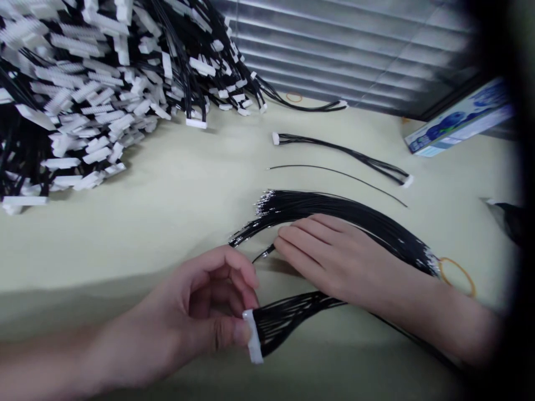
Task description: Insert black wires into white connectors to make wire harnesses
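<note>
My left hand is closed on a white connector, with the thumb pressed on its near side. Several black wires run from that connector to the right and pass under my right wrist. My right hand is closed palm down, and black wire ends with metal terminals stick out at its fingertips. Its palm hides how many wires it holds. Just behind that hand lies a thick bundle of loose black wires with silvery terminals at both ends.
A large heap of black harnesses with white connectors fills the back left. Behind the bundle lie a single black wire and a harness. A blue-and-white box stands back right, and a yellow rubber band is near my right forearm.
</note>
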The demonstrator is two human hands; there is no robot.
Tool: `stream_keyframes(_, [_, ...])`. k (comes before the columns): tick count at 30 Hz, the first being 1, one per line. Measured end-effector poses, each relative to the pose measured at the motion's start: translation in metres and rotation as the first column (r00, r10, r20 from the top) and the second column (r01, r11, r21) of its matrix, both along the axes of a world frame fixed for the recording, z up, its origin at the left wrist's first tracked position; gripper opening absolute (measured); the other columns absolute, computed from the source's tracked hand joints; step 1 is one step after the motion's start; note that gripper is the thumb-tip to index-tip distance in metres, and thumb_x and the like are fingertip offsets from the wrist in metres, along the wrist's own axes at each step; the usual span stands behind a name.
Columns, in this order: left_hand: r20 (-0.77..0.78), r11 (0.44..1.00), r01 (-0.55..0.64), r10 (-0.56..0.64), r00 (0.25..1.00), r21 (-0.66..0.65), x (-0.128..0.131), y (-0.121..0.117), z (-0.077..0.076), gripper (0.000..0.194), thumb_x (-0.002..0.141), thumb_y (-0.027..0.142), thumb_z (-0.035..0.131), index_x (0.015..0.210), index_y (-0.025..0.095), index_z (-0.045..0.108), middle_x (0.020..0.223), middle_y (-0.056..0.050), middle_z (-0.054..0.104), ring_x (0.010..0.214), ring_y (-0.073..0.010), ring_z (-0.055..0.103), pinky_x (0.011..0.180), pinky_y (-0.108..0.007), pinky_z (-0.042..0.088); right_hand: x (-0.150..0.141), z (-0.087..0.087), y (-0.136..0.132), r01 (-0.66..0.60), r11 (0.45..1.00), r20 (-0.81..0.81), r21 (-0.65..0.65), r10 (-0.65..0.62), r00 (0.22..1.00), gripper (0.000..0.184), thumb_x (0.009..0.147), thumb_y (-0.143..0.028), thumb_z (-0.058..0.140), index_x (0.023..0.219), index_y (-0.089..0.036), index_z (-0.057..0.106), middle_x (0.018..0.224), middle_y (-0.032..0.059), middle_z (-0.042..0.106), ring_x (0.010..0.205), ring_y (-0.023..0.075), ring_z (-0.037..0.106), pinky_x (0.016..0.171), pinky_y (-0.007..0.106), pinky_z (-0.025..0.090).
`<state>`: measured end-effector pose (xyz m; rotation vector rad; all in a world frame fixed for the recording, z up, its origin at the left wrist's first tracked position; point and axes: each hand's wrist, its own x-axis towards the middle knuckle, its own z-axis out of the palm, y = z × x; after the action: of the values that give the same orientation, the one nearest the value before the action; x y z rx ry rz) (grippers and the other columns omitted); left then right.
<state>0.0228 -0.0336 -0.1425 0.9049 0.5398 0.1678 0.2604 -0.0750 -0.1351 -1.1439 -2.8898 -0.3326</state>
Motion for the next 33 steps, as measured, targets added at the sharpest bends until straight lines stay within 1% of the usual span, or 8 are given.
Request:
stream_keyframes(4, [0.003, 1.000, -0.003, 0.003, 1.000, -0.001, 0.001, 0.000, 0.001, 0.021, 0.079, 0.012, 0.064, 0.095, 0.021, 0.053, 0.088, 0.001, 0.054, 0.077, -0.0074, 0.053, 0.067, -0.017, 0.044, 0.001, 0.003, -0.001, -0.052, 0.998, -0.027, 0.018, 0.052, 0.998, 0.021, 0.090, -0.009, 0.039, 0.103, -0.009, 0.056, 0.102, 0.0093, 0.058, 0.093, 0.0225, 0.052, 0.072, 0.035, 0.043])
stream_keyframes(9, [-0.003, 1.000, -0.005, 0.005, 1.000, -0.002, 0.000, 0.001, 0.000, 0.022, 0.080, 0.011, 0.064, 0.096, 0.021, 0.053, 0.089, 0.001, 0.054, 0.078, -0.0081, 0.054, 0.067, -0.018, 0.045, 0.002, 0.010, -0.002, -0.036, 0.998, -0.114, -0.054, 0.029, 0.993, 0.023, 0.091, -0.009, 0.038, 0.094, -0.011, 0.061, 0.095, 0.0077, 0.061, 0.094, 0.0207, 0.052, 0.075, 0.035, 0.043])
stream_keyframes(12, [0.014, 1.000, 0.006, -0.006, 1.000, -0.004, -0.001, 0.001, -0.002, 0.022, 0.080, 0.010, 0.063, 0.096, 0.022, 0.053, 0.089, 0.001, 0.054, 0.078, -0.0079, 0.054, 0.068, -0.017, 0.045, 0.002, 0.012, -0.004, 0.026, 0.991, -0.148, -0.130, -0.045, 0.988, 0.027, 0.090, -0.005, 0.035, 0.095, -0.011, 0.061, 0.093, 0.0083, 0.061, 0.095, 0.0206, 0.051, 0.078, 0.036, 0.043])
stream_keyframes(16, [0.014, 0.999, -0.020, 0.020, 1.000, -0.027, 0.000, 0.000, 0.000, 0.022, 0.079, 0.011, 0.065, 0.095, 0.022, 0.053, 0.088, 0.001, 0.054, 0.078, -0.0078, 0.054, 0.067, -0.017, 0.045, 0.004, 0.010, -0.006, 0.140, 0.953, -0.150, -0.267, -0.185, 0.971, 0.026, 0.086, -0.004, 0.038, 0.103, -0.012, 0.057, 0.098, 0.0087, 0.057, 0.093, 0.0206, 0.049, 0.081, 0.037, 0.042])
stream_keyframes(19, [-0.002, 0.999, -0.026, 0.026, 1.000, -0.038, 0.000, 0.000, 0.000, 0.023, 0.078, 0.012, 0.066, 0.095, 0.021, 0.053, 0.088, 0.001, 0.054, 0.077, -0.0080, 0.054, 0.066, -0.016, 0.045, 0.006, 0.008, -0.006, 0.173, 0.938, -0.150, -0.300, -0.225, 0.963, 0.025, 0.085, -0.005, 0.040, 0.104, -0.013, 0.054, 0.101, 0.0088, 0.056, 0.095, 0.0210, 0.049, 0.084, 0.039, 0.041])
stream_keyframes(23, [0.011, 0.999, -0.023, 0.024, 1.000, -0.028, -0.001, -0.001, -0.003, 0.022, 0.079, 0.012, 0.065, 0.095, 0.022, 0.054, 0.088, 0.001, 0.054, 0.077, -0.0087, 0.053, 0.067, -0.018, 0.045, 0.005, 0.009, -0.004, 0.135, 0.961, -0.136, -0.242, -0.172, 0.976, 0.024, 0.086, -0.005, 0.039, 0.101, -0.012, 0.056, 0.099, 0.0082, 0.058, 0.092, 0.0209, 0.050, 0.079, 0.037, 0.043])
stream_keyframes(28, [-0.001, 0.999, -0.045, 0.045, 0.999, -0.003, -0.001, -0.002, -0.004, 0.021, 0.079, 0.012, 0.064, 0.095, 0.023, 0.055, 0.089, 0.001, 0.055, 0.077, -0.0088, 0.053, 0.065, -0.017, 0.044, 0.002, 0.012, -0.003, -0.061, 0.996, -0.091, -0.059, 0.055, 0.994, 0.019, 0.089, -0.007, 0.041, 0.090, -0.010, 0.060, 0.096, 0.0080, 0.060, 0.089, 0.0215, 0.052, 0.076, 0.037, 0.043])
stream_keyframes(33, [-0.038, 0.997, -0.080, 0.079, 0.996, -0.019, 0.000, -0.004, 0.002, 0.018, 0.078, 0.014, 0.066, 0.091, 0.021, 0.056, 0.086, 0.001, 0.056, 0.076, -0.0086, 0.053, 0.066, -0.017, 0.044, 0.002, 0.010, -0.003, -0.052, 0.997, 0.016, -0.052, 0.053, 0.998, 0.021, 0.089, -0.008, 0.038, 0.097, -0.009, 0.058, 0.098, 0.0100, 0.058, 0.087, 0.0212, 0.052, 0.072, 0.035, 0.041])
